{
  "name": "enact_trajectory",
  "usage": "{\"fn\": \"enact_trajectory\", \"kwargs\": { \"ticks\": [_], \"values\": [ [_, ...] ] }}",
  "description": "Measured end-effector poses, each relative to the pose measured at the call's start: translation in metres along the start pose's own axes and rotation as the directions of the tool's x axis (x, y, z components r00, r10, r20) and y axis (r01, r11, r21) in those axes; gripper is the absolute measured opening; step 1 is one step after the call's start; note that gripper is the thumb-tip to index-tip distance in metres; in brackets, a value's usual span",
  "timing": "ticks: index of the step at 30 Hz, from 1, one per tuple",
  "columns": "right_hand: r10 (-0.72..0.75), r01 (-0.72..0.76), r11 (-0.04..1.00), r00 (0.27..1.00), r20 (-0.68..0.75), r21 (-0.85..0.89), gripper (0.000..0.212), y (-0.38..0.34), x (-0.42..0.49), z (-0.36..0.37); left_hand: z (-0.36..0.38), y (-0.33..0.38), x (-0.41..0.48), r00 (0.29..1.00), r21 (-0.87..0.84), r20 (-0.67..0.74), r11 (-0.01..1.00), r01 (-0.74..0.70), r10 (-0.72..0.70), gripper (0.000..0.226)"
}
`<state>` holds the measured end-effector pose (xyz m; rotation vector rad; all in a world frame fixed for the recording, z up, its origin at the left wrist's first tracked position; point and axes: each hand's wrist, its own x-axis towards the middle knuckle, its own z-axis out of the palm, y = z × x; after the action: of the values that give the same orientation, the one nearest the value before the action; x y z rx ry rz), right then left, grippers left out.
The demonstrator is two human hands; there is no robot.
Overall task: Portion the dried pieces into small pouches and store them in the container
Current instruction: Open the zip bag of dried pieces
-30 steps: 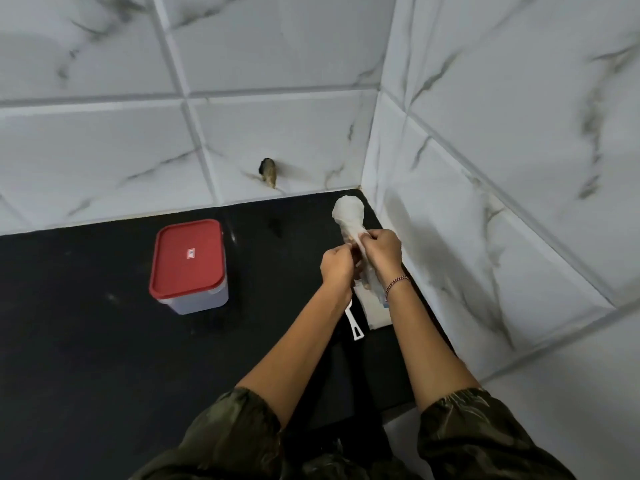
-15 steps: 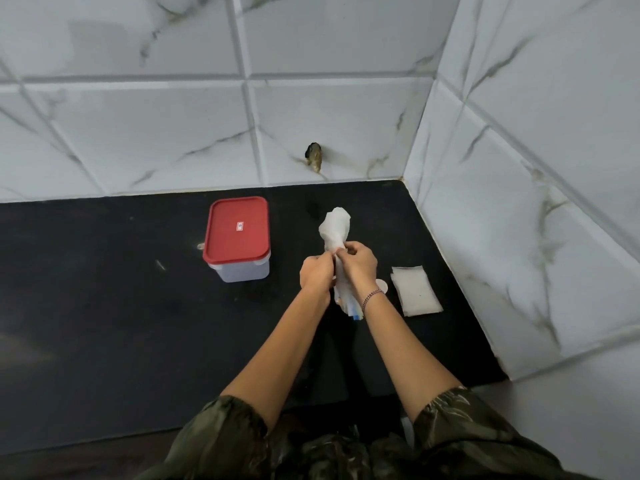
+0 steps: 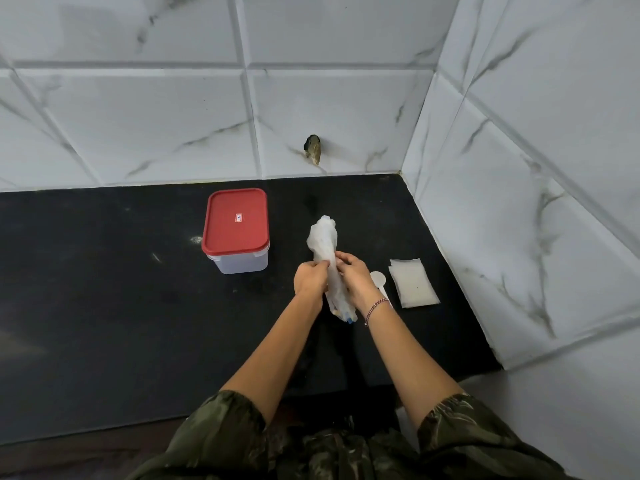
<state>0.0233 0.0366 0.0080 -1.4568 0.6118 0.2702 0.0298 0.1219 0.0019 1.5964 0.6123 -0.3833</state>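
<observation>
Twisted white plastic bag (image 3: 325, 244), crumpled, translucent, pinched at mid-length by left hand (image 3: 310, 279) and right hand (image 3: 356, 276), red-lidded container (image 3: 237, 230) closed, beside.

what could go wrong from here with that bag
The left hand and right hand pinch the white plastic bag over the black counter; opening it abruptly might spill its contents.
The right wrist is close to the scoop and pouch stack, and could knock them.
The red lid is on the container, so storing needs a free hand.
</observation>
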Motion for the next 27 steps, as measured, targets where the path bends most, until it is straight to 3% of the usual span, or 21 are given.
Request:
{"fn": "enact_trajectory", "kwargs": {
  "ticks": [5, 12, 16, 21, 27],
  "values": [
    [0.026, -0.024, 0.999, 0.998, -0.065, 0.028, 0.011, -0.003, 0.005, -0.001, 0.006, 0.007, 0.001, 0.998, 0.067, -0.002, 0.996, -0.061, 0.061, 0.029],
    [0.050, -0.050, 0.999, 0.997, -0.058, -0.007, 0.005, -0.018, 0.006, -0.004, 0.003, 0.007, 0.004, 0.988, 0.073, -0.032, 0.986, -0.148, 0.151, 0.025],
    [0.004, -0.021, 0.983, 0.996, -0.093, -0.180, 0.026, -0.025, 0.004, -0.003, -0.001, 0.007, 0.005, 0.985, 0.145, -0.060, 0.977, -0.154, 0.164, 0.023],
    [-0.185, 0.114, 0.882, 0.976, -0.113, -0.457, 0.036, -0.044, 0.000, 0.001, -0.002, 0.018, 0.002, 0.956, 0.203, -0.091, 0.945, -0.258, 0.280, 0.020],
    [-0.203, 0.153, 0.891, 0.976, -0.073, -0.428, 0.045, -0.056, -0.006, 0.009, 0.005, 0.035, -0.003, 0.947, 0.126, -0.043, 0.942, -0.312, 0.320, 0.019]
  ]
}}
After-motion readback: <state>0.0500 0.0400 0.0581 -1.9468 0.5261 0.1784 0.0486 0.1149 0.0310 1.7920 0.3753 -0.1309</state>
